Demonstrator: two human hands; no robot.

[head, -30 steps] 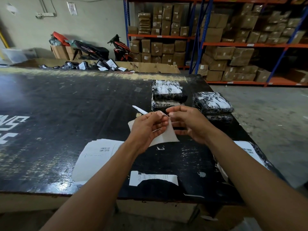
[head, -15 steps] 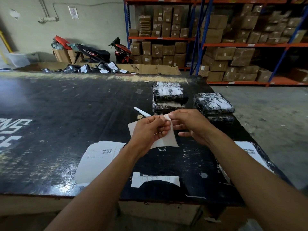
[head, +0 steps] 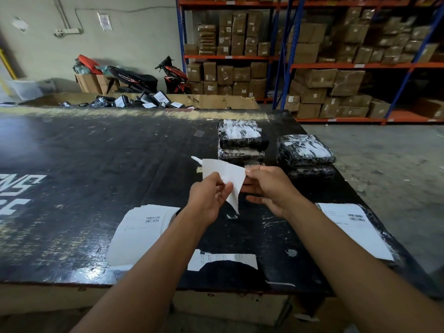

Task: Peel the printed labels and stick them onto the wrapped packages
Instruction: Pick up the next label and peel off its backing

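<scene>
White label (head: 222, 169) slants down to a corner pointing at the person. The left hand (head: 207, 200) pinches its middle from below; the right hand (head: 271, 188) pinches its right corner.

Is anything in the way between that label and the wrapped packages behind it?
Nothing visible. The left hand and right hand pinch the label in the air; the wrapped packages lie just beyond it.

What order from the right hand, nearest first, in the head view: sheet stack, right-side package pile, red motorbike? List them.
1. The package pile, just beyond the right hand, which pinches the label.
2. The sheet stack, to the left, nearer the person.
3. The red motorbike, far in the background.
</scene>
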